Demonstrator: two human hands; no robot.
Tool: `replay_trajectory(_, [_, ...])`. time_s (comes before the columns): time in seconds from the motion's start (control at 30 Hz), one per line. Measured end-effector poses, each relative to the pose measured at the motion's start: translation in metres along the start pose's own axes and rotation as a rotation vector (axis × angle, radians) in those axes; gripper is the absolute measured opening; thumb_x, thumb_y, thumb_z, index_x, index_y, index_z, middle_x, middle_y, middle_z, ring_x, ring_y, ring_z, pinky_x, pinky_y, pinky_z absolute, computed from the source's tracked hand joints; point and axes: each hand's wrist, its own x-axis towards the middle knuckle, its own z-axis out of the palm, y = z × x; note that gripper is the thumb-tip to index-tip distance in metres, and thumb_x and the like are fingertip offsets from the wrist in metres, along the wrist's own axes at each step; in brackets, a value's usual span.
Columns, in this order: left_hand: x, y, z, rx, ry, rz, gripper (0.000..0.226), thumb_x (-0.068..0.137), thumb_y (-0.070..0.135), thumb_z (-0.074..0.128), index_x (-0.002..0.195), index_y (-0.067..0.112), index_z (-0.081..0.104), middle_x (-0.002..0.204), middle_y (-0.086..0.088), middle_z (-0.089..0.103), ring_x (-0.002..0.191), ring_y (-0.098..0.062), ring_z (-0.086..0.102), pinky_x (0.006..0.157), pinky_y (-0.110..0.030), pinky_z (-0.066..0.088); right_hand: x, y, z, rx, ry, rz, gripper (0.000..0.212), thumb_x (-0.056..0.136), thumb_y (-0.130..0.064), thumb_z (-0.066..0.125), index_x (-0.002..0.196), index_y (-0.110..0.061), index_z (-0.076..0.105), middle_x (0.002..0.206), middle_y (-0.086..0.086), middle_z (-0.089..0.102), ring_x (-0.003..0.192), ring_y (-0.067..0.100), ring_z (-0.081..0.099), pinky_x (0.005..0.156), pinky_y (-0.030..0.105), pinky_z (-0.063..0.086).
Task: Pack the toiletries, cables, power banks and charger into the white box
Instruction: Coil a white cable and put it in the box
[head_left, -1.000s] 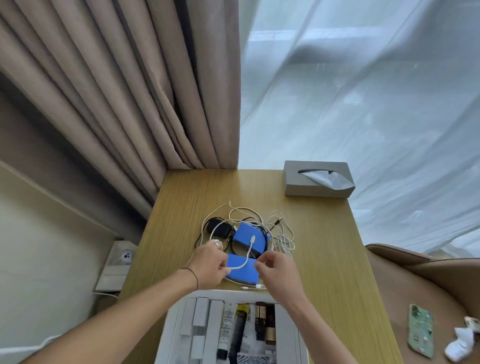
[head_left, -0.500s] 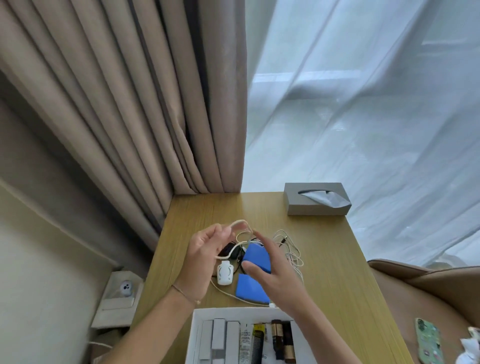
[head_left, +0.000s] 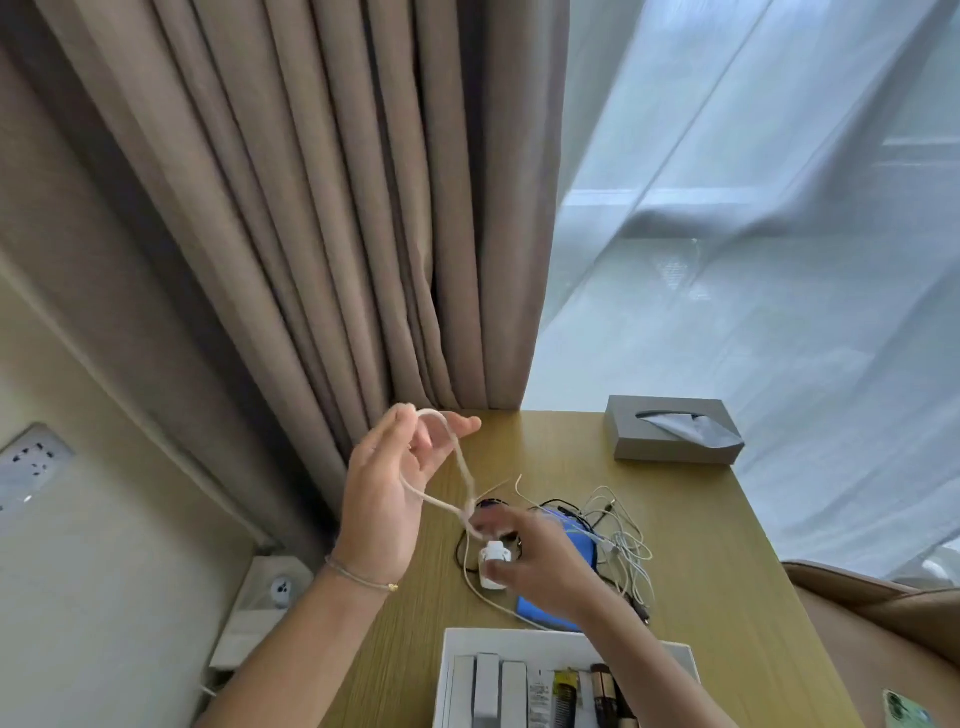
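Observation:
My left hand (head_left: 389, 493) is raised above the wooden table (head_left: 727, 597), with a loop of white cable (head_left: 457, 452) draped over its fingers. My right hand (head_left: 540, 561) pinches the same cable lower down, blurred by motion, just above the white charger (head_left: 493, 564). Two blue power banks (head_left: 576, 540) lie under and behind my right hand, partly hidden. A tangle of white and black cables (head_left: 623, 545) lies to their right. The white box (head_left: 519, 642) sits at the near edge, with several toiletry tubes and boxes (head_left: 561, 696) standing in a row inside.
A grey tissue box (head_left: 670, 434) stands at the table's far right corner. Beige curtains (head_left: 311, 208) hang behind the far left, sheer ones to the right. A phone (head_left: 904, 709) lies on a brown seat at the lower right. Wall sockets (head_left: 31, 462) sit on the left.
My left hand rose from the table with the white cable looped over it, and my right hand moved up along the cable. The camera tilted upward.

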Motion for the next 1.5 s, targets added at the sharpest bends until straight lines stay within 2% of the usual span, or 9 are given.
replay_trajectory(0.17, [0.005,0.031,-0.031,-0.169,0.092,0.003,0.028,0.105,0.03,0.038,0.087,0.018,0.055,0.087,-0.003,0.059,0.077,-0.027,0.068,0.074,-0.04,0.06,0.008,0.042,0.008,-0.189,-0.046,0.119,0.011,0.091,-0.025,0.067,0.082,-0.02,0.069,0.078,-0.004,0.071,0.078,0.016,0.067,0.072,0.036,0.053])
replay_trajectory(0.23, [0.009,0.04,-0.053,-0.12,0.157,0.03,0.027,0.105,0.03,0.039,0.087,0.023,0.057,0.086,-0.001,0.059,0.061,-0.018,0.06,0.048,-0.024,0.044,0.007,0.062,0.001,-0.176,-0.019,0.195,0.019,0.094,-0.026,0.066,0.077,-0.018,0.069,0.073,-0.001,0.071,0.071,0.022,0.067,0.065,0.036,0.051])
replay_trajectory(0.4, [0.016,0.015,-0.087,0.236,0.284,0.011,0.01,0.093,0.03,0.053,0.092,0.02,0.051,0.081,-0.009,0.064,0.039,-0.01,0.037,0.035,-0.017,0.019,0.007,0.074,-0.026,0.165,0.105,0.264,0.028,0.091,-0.032,0.073,0.073,-0.011,0.074,0.059,-0.002,0.067,0.05,0.009,0.052,0.054,0.023,0.042])
replay_trajectory(0.53, [0.005,-0.021,-0.082,0.425,0.183,-0.15,0.046,0.084,0.036,0.064,0.129,0.03,0.055,0.084,-0.009,0.064,0.051,-0.015,0.041,0.043,-0.023,0.04,0.012,0.03,-0.039,0.493,0.098,0.186,0.018,0.092,-0.02,0.072,0.081,-0.006,0.077,0.067,0.006,0.057,0.066,0.015,0.054,0.065,0.025,0.051])
replay_trajectory(0.67, [-0.006,-0.041,-0.056,0.648,-0.029,-0.16,0.044,0.082,0.064,0.063,0.116,0.036,0.067,0.079,0.01,0.062,0.064,-0.002,0.053,0.064,-0.021,0.048,0.008,-0.023,-0.044,0.635,-0.041,0.036,0.031,0.103,-0.007,0.049,0.098,-0.006,0.079,0.07,0.008,0.043,0.062,0.016,0.045,0.06,0.024,0.047])
replay_trajectory(0.9, [-0.004,-0.051,-0.014,0.309,0.106,-0.343,0.041,0.094,0.048,0.059,0.086,0.008,0.066,0.063,0.0,0.045,0.05,-0.009,0.038,0.045,-0.02,0.032,-0.005,-0.057,-0.027,0.355,-0.131,-0.171,0.03,0.102,-0.019,0.057,0.076,-0.031,0.069,0.06,-0.006,0.049,0.054,0.018,0.042,0.05,0.031,0.037])
replay_trajectory(1.1, [0.012,-0.036,-0.017,-0.169,0.301,-0.517,0.037,0.105,0.031,0.046,0.071,0.016,0.05,0.055,0.0,0.048,0.05,-0.014,0.054,0.048,-0.025,0.048,-0.013,-0.029,-0.014,0.196,-0.226,-0.046,0.033,0.103,-0.036,0.053,0.083,-0.016,0.071,0.062,-0.006,0.064,0.058,0.01,0.058,0.065,0.026,0.051])
replay_trajectory(1.23, [0.02,-0.014,-0.04,-0.29,0.207,-0.563,0.034,0.105,0.029,0.043,0.074,0.016,0.047,0.051,0.005,0.035,0.033,-0.005,0.033,0.031,-0.017,0.026,-0.021,0.006,-0.02,0.115,-0.283,0.022,0.04,0.101,-0.042,0.055,0.082,-0.009,0.07,0.067,-0.007,0.069,0.061,0.006,0.058,0.068,0.014,0.046])
replay_trajectory(1.5, [0.004,-0.008,-0.07,-0.053,-0.247,-0.83,0.024,0.097,0.028,0.054,0.079,0.014,0.055,0.058,0.002,0.038,0.035,-0.004,0.03,0.034,-0.017,0.026,-0.01,0.06,-0.043,-0.181,-0.084,0.17,0.038,0.086,-0.055,0.07,0.082,-0.018,0.071,0.084,0.007,0.073,0.072,0.02,0.065,0.067,0.036,0.053])
